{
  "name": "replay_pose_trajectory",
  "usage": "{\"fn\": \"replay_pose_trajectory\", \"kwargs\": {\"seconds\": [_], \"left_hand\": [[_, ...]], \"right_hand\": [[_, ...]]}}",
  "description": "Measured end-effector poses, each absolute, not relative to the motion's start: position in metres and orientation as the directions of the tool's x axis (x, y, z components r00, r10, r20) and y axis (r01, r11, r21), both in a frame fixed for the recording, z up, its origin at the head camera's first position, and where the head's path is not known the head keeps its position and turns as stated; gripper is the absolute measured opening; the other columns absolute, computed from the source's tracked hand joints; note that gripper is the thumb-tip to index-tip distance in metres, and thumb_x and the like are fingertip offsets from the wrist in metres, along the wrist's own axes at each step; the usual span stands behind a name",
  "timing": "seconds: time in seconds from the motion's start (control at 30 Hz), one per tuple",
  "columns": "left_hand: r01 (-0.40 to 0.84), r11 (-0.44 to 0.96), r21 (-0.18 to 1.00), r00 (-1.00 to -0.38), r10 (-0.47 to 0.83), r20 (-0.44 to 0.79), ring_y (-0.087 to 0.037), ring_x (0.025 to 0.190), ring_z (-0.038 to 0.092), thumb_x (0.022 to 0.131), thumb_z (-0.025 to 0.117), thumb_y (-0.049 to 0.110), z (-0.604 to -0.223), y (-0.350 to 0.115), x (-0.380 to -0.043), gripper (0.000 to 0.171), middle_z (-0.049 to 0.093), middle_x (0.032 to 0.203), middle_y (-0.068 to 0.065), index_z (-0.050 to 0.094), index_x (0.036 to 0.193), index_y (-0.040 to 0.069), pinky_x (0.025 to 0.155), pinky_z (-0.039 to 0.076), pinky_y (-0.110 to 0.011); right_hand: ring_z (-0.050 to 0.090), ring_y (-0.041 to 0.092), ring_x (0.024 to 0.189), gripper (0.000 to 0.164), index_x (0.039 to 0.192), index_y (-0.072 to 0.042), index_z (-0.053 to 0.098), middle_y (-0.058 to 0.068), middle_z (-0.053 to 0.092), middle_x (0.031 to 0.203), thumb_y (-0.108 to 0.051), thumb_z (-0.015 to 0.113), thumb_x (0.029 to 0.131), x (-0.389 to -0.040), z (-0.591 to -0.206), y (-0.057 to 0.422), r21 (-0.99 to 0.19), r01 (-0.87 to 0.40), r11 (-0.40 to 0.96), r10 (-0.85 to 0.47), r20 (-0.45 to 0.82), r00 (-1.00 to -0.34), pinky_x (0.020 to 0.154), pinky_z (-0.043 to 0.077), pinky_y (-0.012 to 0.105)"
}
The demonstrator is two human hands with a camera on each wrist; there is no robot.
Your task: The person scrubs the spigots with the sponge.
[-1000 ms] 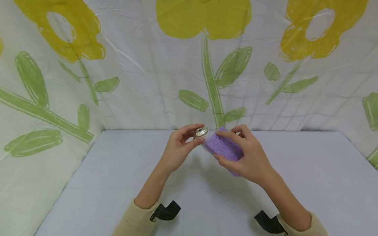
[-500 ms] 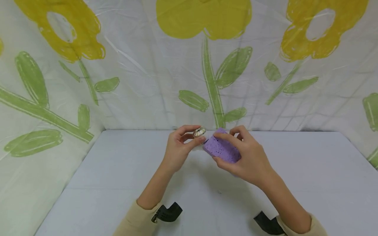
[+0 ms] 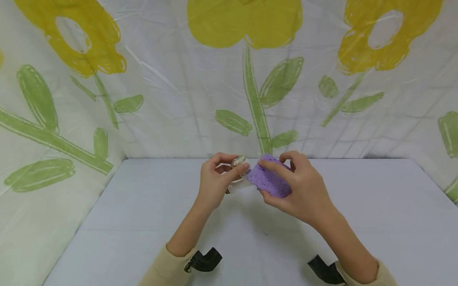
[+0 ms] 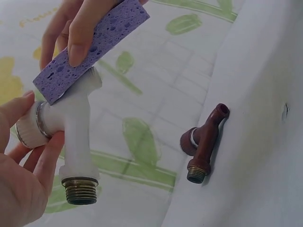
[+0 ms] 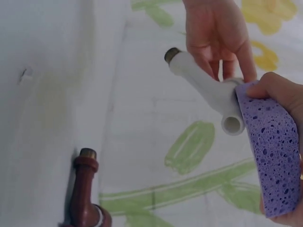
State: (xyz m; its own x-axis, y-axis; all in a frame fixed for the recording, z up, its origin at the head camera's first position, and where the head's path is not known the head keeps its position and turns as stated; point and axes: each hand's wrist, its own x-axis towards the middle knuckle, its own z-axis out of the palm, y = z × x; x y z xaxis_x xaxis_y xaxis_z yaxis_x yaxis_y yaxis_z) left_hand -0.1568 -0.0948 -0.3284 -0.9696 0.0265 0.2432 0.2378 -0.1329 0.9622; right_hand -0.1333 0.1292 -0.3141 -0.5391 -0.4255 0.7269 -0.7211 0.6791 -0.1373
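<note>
Fingers and thumb of my left hand (image 3: 212,180) grip a white tap (image 4: 77,137) around its round knob end, which has a silvery ring. The tap's brass-coloured threaded end points down in the left wrist view, and its open spout shows in the right wrist view. My right hand (image 3: 305,190) pinches a purple sponge (image 3: 270,178) by its sides. The sponge (image 5: 277,151) lies against the tap's body beside the knob. Both hands are raised above the table. In the head view, most of the tap is hidden behind the left hand and the sponge.
A dark red-brown tap (image 4: 206,142) with a threaded end lies on the white table (image 3: 136,206) in the wrist views. A flower-printed cloth (image 3: 171,79) hangs behind the table's far edge. Black wrist mounts (image 3: 205,260) stick out from both sleeves.
My left hand has shifted slightly left and turned the tap, so its white body and dark end now show below the fingers. The sponge has moved only slightly.
</note>
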Motion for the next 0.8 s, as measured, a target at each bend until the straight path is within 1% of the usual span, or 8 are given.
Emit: {"fn": "replay_pose_trajectory", "kwargs": {"seconds": [0.13, 0.23, 0.4, 0.47, 0.53, 0.57, 0.73, 0.8], "left_hand": [[0.215, -0.168, 0.962, -0.976, -0.014, 0.216, -0.01, 0.074, 0.069, 0.088, 0.079, -0.007, -0.326, -0.095, -0.157, 0.019, 0.067, 0.1, -0.009, 0.067, 0.102, -0.008, 0.071, 0.066, -0.029], [0.198, -0.19, 0.961, -0.98, -0.034, 0.195, -0.011, 0.072, 0.072, 0.088, 0.079, -0.008, -0.324, -0.095, -0.157, 0.018, 0.064, 0.094, -0.007, 0.067, 0.101, -0.007, 0.07, 0.066, -0.029], [0.165, -0.227, 0.96, -0.986, -0.035, 0.161, -0.012, 0.07, 0.073, 0.088, 0.078, -0.01, -0.325, -0.094, -0.157, 0.017, 0.06, 0.093, -0.007, 0.067, 0.1, -0.008, 0.069, 0.066, -0.029], [0.153, -0.239, 0.959, -0.988, -0.042, 0.147, -0.013, 0.07, 0.073, 0.088, 0.078, -0.009, -0.325, -0.094, -0.158, 0.015, 0.061, 0.093, -0.007, 0.068, 0.099, -0.007, 0.069, 0.066, -0.029], [0.141, -0.253, 0.957, -0.99, -0.047, 0.133, -0.013, 0.072, 0.074, 0.088, 0.078, -0.009, -0.325, -0.096, -0.159, 0.014, 0.061, 0.093, -0.008, 0.069, 0.098, -0.005, 0.069, 0.066, -0.028], [0.138, -0.259, 0.956, -0.99, -0.045, 0.131, -0.013, 0.074, 0.074, 0.089, 0.077, -0.009, -0.325, -0.097, -0.16, 0.013, 0.062, 0.094, -0.008, 0.069, 0.098, -0.004, 0.07, 0.066, -0.028], [0.131, -0.299, 0.945, -0.99, 0.012, 0.141, -0.013, 0.081, 0.071, 0.088, 0.076, -0.011, -0.324, -0.101, -0.16, 0.018, 0.066, 0.102, -0.007, 0.074, 0.1, 0.003, 0.071, 0.064, -0.024], [0.138, -0.311, 0.94, -0.985, 0.052, 0.162, -0.013, 0.083, 0.069, 0.088, 0.075, -0.012, -0.324, -0.101, -0.159, 0.023, 0.067, 0.105, -0.004, 0.075, 0.102, 0.005, 0.07, 0.062, -0.022]], "right_hand": [[0.056, 0.031, 0.089, 0.058, 0.12, -0.022, 0.078, 0.019, 0.06, 0.114, -0.023, 0.093, 0.065, -0.132, -0.31, 0.134, -0.119, -0.731, 0.672, -0.433, 0.738, -0.518, 0.059, 0.054, 0.042], [0.059, 0.032, 0.091, 0.058, 0.119, -0.022, 0.078, 0.019, 0.061, 0.118, -0.024, 0.094, 0.064, -0.132, -0.308, 0.135, -0.097, -0.739, 0.666, -0.452, 0.736, -0.504, 0.062, 0.056, 0.044], [0.063, 0.033, 0.09, 0.058, 0.12, -0.02, 0.078, 0.02, 0.064, 0.118, -0.026, 0.095, 0.065, -0.133, -0.31, 0.132, -0.052, -0.757, 0.651, -0.482, 0.743, -0.465, 0.066, 0.059, 0.048], [0.063, 0.033, 0.09, 0.058, 0.12, -0.02, 0.078, 0.02, 0.065, 0.118, -0.026, 0.094, 0.064, -0.134, -0.31, 0.133, -0.063, -0.758, 0.649, -0.472, 0.747, -0.467, 0.065, 0.059, 0.047], [0.063, 0.031, 0.091, 0.059, 0.121, -0.021, 0.077, 0.018, 0.065, 0.119, -0.023, 0.094, 0.064, -0.133, -0.308, 0.135, -0.117, -0.759, 0.64, -0.453, 0.741, -0.496, 0.063, 0.059, 0.045], [0.064, 0.03, 0.093, 0.059, 0.122, -0.022, 0.077, 0.016, 0.064, 0.12, -0.021, 0.094, 0.065, -0.132, -0.307, 0.137, -0.164, -0.761, 0.628, -0.443, 0.729, -0.523, 0.063, 0.059, 0.044], [0.064, 0.02, 0.1, 0.058, 0.13, -0.024, 0.074, 0.002, 0.065, 0.122, -0.013, 0.092, 0.076, -0.131, -0.303, 0.144, -0.468, -0.72, 0.513, -0.424, 0.591, -0.686, 0.073, 0.06, 0.036], [0.063, 0.019, 0.1, 0.056, 0.133, -0.023, 0.073, 0.0, 0.065, 0.123, -0.013, 0.09, 0.08, -0.131, -0.301, 0.146, -0.549, -0.686, 0.478, -0.433, 0.531, -0.728, 0.076, 0.059, 0.033]]}}
